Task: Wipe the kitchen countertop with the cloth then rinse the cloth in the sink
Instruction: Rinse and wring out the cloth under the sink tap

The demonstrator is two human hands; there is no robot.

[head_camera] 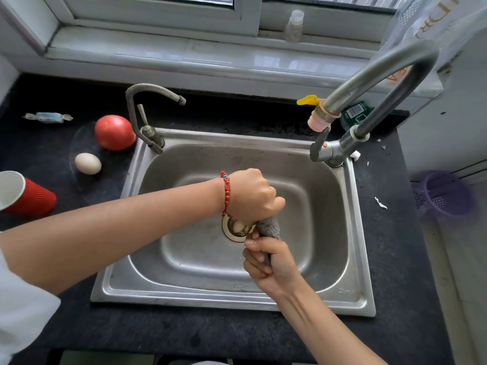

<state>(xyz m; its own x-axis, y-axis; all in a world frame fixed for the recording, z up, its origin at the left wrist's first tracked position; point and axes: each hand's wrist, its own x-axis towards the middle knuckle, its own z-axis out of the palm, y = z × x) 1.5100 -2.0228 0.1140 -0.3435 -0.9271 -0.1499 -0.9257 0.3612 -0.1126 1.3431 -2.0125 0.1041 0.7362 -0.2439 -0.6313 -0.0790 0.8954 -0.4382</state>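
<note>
grey cloth (269, 227) is being wrung over the steel sink (263, 291), left hand (251, 197) and right hand (268, 262) both clenching it.

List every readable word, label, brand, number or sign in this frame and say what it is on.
Nothing can be read with certainty.
Clear plastic bag, top right: large gold letters, cut off and distorted, unreadable.
Green packet behind the large steel tap: barcode label, digits too small.
Stainless steel sink rim, front right: embossed mark, too faint.
Blue-and-white wrapped candy: print blurred.
</note>
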